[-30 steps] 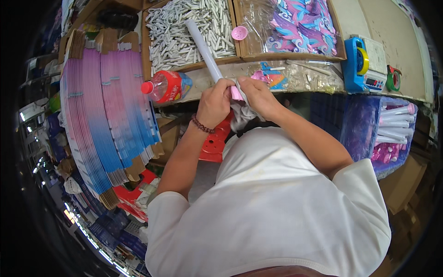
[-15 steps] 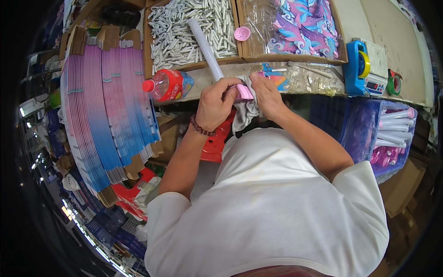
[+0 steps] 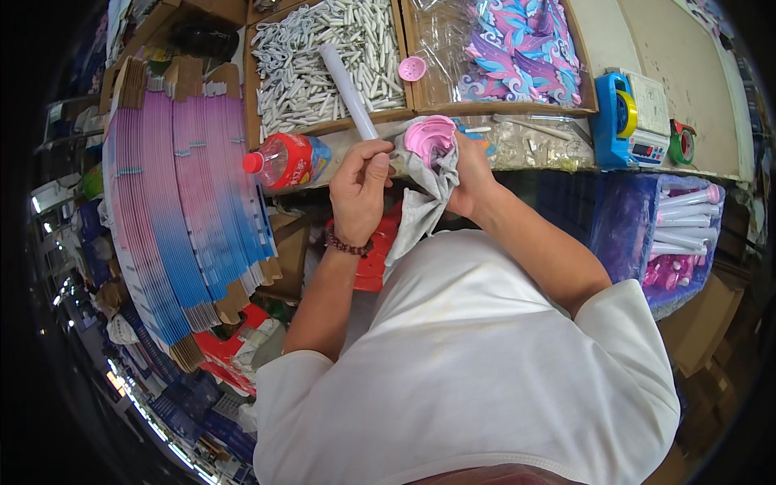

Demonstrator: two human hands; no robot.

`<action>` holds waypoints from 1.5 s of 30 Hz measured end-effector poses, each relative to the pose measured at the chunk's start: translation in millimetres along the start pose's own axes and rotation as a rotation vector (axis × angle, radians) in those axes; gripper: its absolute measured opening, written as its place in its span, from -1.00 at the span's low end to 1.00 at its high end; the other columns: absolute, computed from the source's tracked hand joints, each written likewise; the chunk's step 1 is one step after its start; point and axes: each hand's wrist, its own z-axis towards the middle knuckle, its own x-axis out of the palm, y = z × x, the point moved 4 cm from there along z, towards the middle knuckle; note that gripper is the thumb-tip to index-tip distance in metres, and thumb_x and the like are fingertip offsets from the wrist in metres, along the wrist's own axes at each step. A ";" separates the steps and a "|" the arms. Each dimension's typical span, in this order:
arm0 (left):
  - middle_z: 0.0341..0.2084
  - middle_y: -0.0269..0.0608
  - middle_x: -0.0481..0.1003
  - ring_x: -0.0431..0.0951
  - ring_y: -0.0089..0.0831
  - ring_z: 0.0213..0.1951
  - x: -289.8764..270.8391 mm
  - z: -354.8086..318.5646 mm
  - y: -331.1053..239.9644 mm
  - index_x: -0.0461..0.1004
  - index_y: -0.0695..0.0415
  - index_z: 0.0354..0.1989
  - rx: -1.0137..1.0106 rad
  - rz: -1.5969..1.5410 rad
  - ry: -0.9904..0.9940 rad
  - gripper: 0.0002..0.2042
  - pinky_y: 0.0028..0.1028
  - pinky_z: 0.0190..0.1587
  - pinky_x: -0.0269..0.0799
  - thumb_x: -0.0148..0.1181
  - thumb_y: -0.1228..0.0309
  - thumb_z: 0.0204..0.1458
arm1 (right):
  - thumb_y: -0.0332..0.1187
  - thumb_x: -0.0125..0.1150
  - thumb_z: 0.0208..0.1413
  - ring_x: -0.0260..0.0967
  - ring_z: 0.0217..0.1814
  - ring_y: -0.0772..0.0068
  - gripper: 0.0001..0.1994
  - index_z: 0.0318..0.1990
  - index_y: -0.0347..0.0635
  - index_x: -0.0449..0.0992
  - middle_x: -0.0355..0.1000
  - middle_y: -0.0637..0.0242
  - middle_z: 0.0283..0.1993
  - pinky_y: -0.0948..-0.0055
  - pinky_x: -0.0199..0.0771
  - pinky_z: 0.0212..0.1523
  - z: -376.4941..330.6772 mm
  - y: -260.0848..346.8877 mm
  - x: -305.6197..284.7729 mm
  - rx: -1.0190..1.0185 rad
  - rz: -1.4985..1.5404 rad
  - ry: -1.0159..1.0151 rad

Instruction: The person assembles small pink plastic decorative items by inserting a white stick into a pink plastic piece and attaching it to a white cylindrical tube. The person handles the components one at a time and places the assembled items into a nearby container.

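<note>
The left hand is curled, thumb toward fingers, around the lower end of the white tube; the tube extends from it toward 11 o'clock, across the view of the tray of white pieces. The right hand is closed on the grey cloth, which wraps the pink cup-shaped part. This part lies at 2 o'clock from the left hand and 10 o'clock from the right, near the front edge of the surface.
</note>
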 end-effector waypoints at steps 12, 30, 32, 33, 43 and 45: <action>-0.26 -0.27 0.51 0.47 -0.60 -0.41 -3.2 9.3 -13.3 0.48 0.28 -0.26 0.108 0.013 -0.035 -0.83 -0.60 -0.32 0.42 0.09 0.40 0.20 | -0.07 -0.19 0.30 0.48 -0.20 0.29 -0.62 -0.13 -0.17 0.46 0.50 0.24 -0.19 0.25 0.54 -0.12 -5.2 -1.6 1.5 0.035 0.054 0.035; -0.30 -0.20 0.47 0.49 -0.44 -0.30 6.8 -14.0 -22.9 0.53 0.28 -0.22 0.123 0.390 0.383 -0.81 -0.52 -0.25 0.42 0.29 0.55 -0.04 | -0.04 -0.17 0.35 0.03 -0.40 0.66 -0.55 -0.33 -0.29 0.42 0.20 0.51 -0.48 0.51 0.17 -0.42 -6.7 -23.7 -42.5 -0.240 -0.905 0.126; -0.34 -0.17 0.47 0.50 -0.37 -0.32 8.4 -13.6 -24.1 0.53 0.28 -0.26 0.198 0.421 0.348 -0.83 -0.49 -0.27 0.42 0.27 0.59 -0.06 | -0.04 -0.15 0.35 0.04 -0.39 0.66 -0.56 -0.30 -0.30 0.43 0.22 0.51 -0.45 0.52 0.18 -0.42 -7.0 -28.0 -42.4 -0.198 -0.826 0.151; -0.36 -0.14 0.47 0.50 -0.33 -0.34 9.5 -12.5 -25.6 0.53 0.28 -0.27 0.211 0.412 0.333 -0.84 -0.47 -0.29 0.43 0.27 0.61 -0.07 | -0.04 -0.13 0.34 0.04 -0.39 0.67 -0.56 -0.28 -0.30 0.43 0.23 0.51 -0.44 0.53 0.18 -0.41 -7.8 -28.7 -40.4 -0.176 -0.773 0.149; -0.27 -0.18 0.49 0.47 -0.43 -0.23 -14.5 -8.2 -13.2 0.52 0.31 -0.26 0.119 0.215 0.195 -0.87 -0.53 -0.14 0.36 0.21 0.51 0.07 | -0.15 -0.04 0.32 0.14 -0.29 0.69 -0.68 -0.13 -0.24 0.49 0.33 0.50 -0.32 0.59 0.26 -0.29 -11.2 -22.4 -65.5 -0.091 -0.790 0.267; -0.28 -0.22 0.47 0.44 -0.50 -0.27 -20.0 -8.2 -8.5 0.52 0.31 -0.25 0.110 0.147 0.173 -0.88 -0.57 -0.20 0.36 0.21 0.52 0.07 | -0.25 -0.02 0.30 0.19 -0.25 0.67 -0.73 -0.10 -0.27 0.49 0.37 0.45 -0.28 0.59 0.29 -0.21 -16.5 -18.1 -63.7 -0.180 -0.941 0.255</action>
